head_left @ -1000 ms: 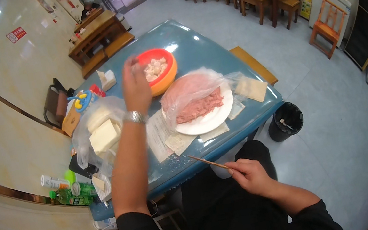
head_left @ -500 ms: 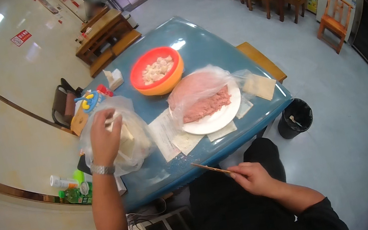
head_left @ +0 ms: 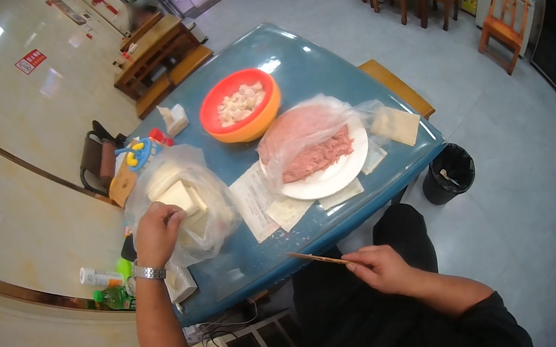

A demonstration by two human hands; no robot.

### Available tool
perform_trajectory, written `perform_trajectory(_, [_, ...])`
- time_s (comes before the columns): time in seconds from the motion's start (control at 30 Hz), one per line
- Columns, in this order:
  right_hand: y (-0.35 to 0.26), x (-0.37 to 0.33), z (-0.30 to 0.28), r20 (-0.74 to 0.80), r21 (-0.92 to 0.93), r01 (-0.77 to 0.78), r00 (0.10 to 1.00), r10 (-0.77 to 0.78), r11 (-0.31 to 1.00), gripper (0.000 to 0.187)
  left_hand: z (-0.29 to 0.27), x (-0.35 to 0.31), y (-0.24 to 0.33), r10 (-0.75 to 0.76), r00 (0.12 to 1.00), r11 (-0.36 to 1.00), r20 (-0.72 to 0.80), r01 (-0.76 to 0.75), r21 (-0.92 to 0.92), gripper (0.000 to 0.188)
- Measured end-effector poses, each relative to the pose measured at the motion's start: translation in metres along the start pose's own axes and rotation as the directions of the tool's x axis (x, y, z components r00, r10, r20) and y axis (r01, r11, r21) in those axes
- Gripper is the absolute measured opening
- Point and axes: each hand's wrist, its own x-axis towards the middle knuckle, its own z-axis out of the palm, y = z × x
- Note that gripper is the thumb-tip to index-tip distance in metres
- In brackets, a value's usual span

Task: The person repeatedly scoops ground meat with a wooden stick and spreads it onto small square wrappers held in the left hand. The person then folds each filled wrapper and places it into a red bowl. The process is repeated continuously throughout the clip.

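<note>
Two hands (head_left: 157, 232) (head_left: 384, 271), one stick (head_left: 319, 258), one plate (head_left: 350, 167), one bin (head_left: 438, 193)

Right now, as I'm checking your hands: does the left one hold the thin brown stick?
No, the right hand grips the thin brown stick, while the left hand is at the pale square stack.

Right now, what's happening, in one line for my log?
left hand: at pale stack in plastic bag; right hand: holding thin stick; bowl: pale pieces; plate: pink mince, partly under clear film
</note>
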Motion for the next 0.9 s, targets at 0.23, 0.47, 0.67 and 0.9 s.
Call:
perform_trajectory(0.23, [0.000, -0.004, -0.004, 0.000, 0.004, -0.022, 1.000, 0.022, 1.000, 0.024, -0.003, 0.000, 0.005, -0.053, 0.999, 0.998, 0.005, 0.053, -0.016, 0.020])
perform_trajectory(0.47, [0.001, -0.010, -0.002, 0.002, 0.037, -0.061, 0.998, 0.061, 0.997, 0.023, -0.002, 0.000, -0.008, -0.176, 0.983, 0.975, -0.060, 0.165, -0.149, 0.022])
perform_trajectory(0.67, [0.005, -0.012, -0.002, -0.024, 0.032, -0.043, 0.999, 0.044, 0.999, 0.023, -0.008, -0.005, -0.003, -0.145, 0.985, 0.983, -0.089, 0.133, -0.124, 0.020])
perform_trajectory(0.9, [0.005, -0.013, -0.001, -0.006, 0.039, -0.082, 0.997, 0.083, 0.996, 0.023, -0.011, -0.015, 0.012, 0.083, 0.996, 0.969, 0.017, -0.085, 0.230, 0.024])
